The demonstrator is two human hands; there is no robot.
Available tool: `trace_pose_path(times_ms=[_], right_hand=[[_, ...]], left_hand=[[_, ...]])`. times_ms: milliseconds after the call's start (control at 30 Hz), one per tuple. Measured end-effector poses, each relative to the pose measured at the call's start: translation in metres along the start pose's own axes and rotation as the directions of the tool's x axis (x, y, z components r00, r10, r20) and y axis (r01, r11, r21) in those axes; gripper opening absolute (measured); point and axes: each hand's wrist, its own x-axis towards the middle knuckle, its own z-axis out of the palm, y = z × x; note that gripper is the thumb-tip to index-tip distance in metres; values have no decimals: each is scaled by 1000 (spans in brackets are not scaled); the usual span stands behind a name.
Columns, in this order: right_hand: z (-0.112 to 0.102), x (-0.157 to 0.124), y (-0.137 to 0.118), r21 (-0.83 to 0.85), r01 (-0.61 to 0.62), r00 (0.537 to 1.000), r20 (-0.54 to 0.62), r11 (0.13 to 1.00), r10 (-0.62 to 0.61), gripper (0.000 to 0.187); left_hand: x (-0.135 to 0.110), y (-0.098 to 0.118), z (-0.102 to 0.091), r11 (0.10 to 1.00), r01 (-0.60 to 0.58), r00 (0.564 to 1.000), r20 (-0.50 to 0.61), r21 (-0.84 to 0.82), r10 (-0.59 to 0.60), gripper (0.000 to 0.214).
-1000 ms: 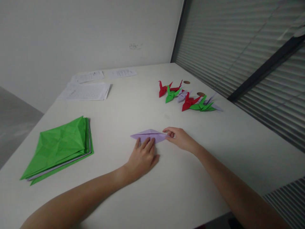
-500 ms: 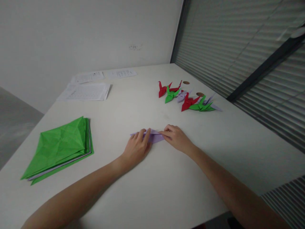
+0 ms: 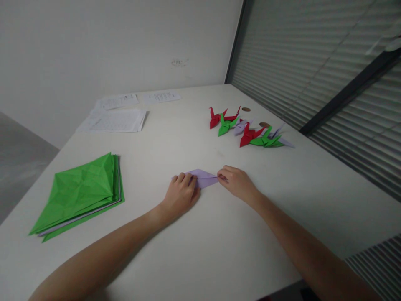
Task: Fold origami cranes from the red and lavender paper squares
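A folded piece of purple origami paper [image 3: 205,179], long and diamond-shaped with a crease along its middle, lies flat on the white table. My left hand [image 3: 182,190] rests over its left part, fingers bent and holding it down, so that end is mostly hidden. At the right tip my right hand [image 3: 235,180] is closed, with thumb and fingers pinching the point of the paper.
A stack of creased green paper [image 3: 81,184] with some purple sheets lies at left. Printed sheets [image 3: 115,120] lie at the back left. Several red, green and purple paper cranes [image 3: 249,136] stand at the back right, near two round table holes [image 3: 246,109] and a window blind.
My right hand has slid slightly right to the paper's tip. My left fingers have drawn back from the upper edge, and the upper flap now lies flat, showing the centre crease.
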Motion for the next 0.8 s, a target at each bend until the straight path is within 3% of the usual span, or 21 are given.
trace_pose_path(times_ms=[267, 400, 500, 600, 667, 800], right_hand=[[-4, -1, 10, 142, -9, 998, 64, 990, 0, 15], [-9, -2, 14, 85, -58, 996, 68, 995, 52, 17], [-12, -2, 14, 75, -81, 997, -4, 994, 82, 19], [-10, -3, 9, 119, 23, 987, -159, 993, -4, 24], [-7, -3, 3, 83, 120, 975, -199, 989, -102, 29], [1, -7, -10, -56, 267, 962, -50, 962, -270, 45]], left_hand=[[0, 1, 0, 1000, 7, 1000, 25, 16, -8, 33], [0, 1, -1, 1000, 9, 1000, 18, 13, -9, 34], [-1, 0, -1, 1000, 2, 1000, 12, 15, -2, 33], [0, 1, -1, 1000, -8, 1000, 9, 21, 8, 32], [0, 1, -2, 1000, -10, 1000, 8, 19, 10, 32], [0, 1, -2, 1000, -13, 1000, 19, 18, 13, 35]])
